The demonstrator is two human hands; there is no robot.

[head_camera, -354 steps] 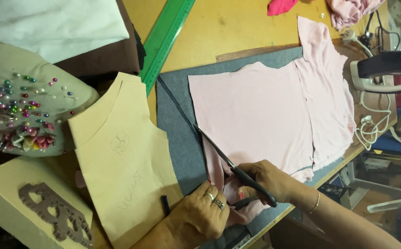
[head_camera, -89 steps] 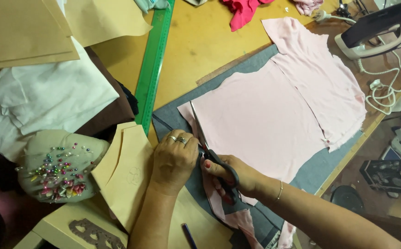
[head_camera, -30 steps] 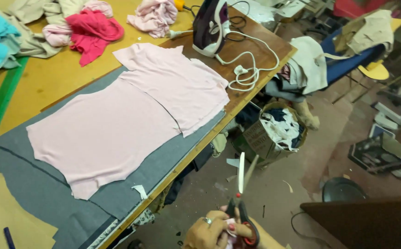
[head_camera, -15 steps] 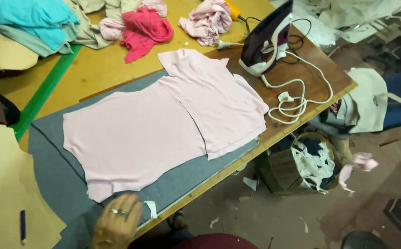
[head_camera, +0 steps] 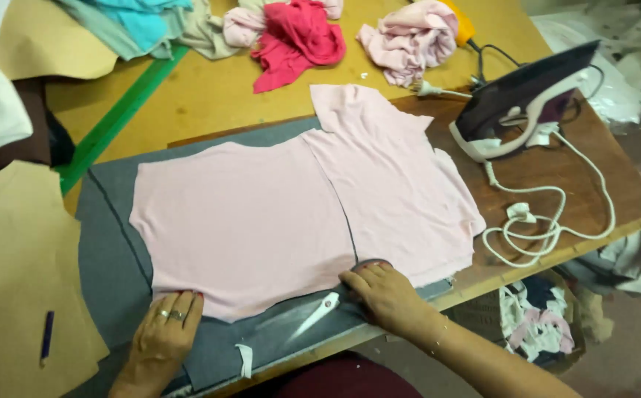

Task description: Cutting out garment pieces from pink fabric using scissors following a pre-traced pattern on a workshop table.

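A pale pink cut fabric piece (head_camera: 261, 214) lies flat on a grey cloth (head_camera: 114, 250) over the table. My left hand (head_camera: 164, 324), with rings, rests flat on the pink fabric's lower left edge. My right hand (head_camera: 383, 291) presses on the fabric's lower edge near the middle. A pair of scissors (head_camera: 319, 313) lies on the grey cloth between my hands, its blades pointing left; its handles are next to my right hand. A small white scrap (head_camera: 244, 360) lies near the table's front edge.
A clothes iron (head_camera: 521, 103) stands at the right with its white cord (head_camera: 549, 214) coiled. Tan paper patterns (head_camera: 18, 273) with a blue pen (head_camera: 46, 335) lie at the left. A green ruler (head_camera: 118, 118), crumpled pink, red and teal cloths at the back. A scrap bin (head_camera: 534, 317) below.
The view swung back from the floor to the table. The scissors I held a second ago now lie on the grey cloth. Both hands have come to rest on the pink fabric's lower edge.
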